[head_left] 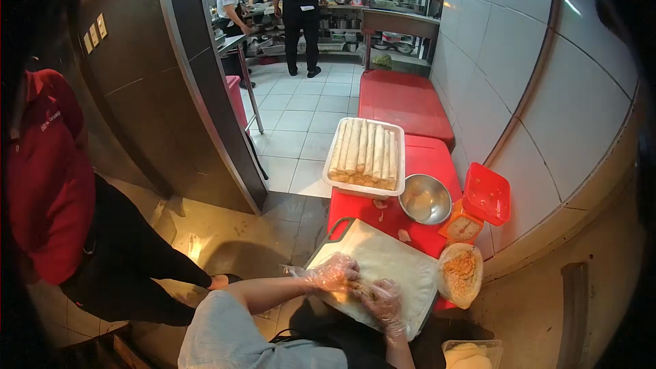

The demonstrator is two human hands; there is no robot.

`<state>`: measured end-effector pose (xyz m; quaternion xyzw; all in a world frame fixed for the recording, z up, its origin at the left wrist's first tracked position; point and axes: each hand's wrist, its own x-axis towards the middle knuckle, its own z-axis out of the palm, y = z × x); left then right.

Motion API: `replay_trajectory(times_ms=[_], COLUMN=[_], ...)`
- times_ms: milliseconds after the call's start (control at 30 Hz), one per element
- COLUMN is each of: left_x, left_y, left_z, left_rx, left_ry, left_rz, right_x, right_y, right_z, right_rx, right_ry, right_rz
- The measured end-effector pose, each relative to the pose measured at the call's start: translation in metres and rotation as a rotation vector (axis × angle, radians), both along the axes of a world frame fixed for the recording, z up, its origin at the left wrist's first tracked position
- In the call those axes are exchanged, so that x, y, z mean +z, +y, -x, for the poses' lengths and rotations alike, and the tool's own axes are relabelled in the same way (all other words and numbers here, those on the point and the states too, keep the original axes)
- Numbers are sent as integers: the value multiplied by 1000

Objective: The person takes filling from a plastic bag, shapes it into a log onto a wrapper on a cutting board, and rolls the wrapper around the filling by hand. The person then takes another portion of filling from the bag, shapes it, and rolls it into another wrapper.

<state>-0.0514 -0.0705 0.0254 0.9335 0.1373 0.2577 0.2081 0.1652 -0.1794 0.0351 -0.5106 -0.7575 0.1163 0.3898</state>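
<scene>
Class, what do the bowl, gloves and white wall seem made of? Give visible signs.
Bowl: probably polished metal, silvery with bright reflections. Gloves: likely thin plastic film, clear and crinkled. White wall: apparently glazed ceramic tile, pale and shiny, with joint lines.

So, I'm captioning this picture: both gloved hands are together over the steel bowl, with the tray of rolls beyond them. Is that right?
Not the steel bowl: the head view shows the left hand and right hand, both gloved, together over the white board, with the tray of rolls beyond them.
</scene>
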Motion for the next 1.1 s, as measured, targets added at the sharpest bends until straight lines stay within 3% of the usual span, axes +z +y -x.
replay_trajectory(times_ms=[1100], left_x=[19], left_y=[-5], left_z=[-2], left_rx=[3], left_ry=[-62], left_rz=[45], right_x=[7], right_y=[-5], right_z=[0], right_rx=[-17], right_ry=[-10], right_rz=[84])
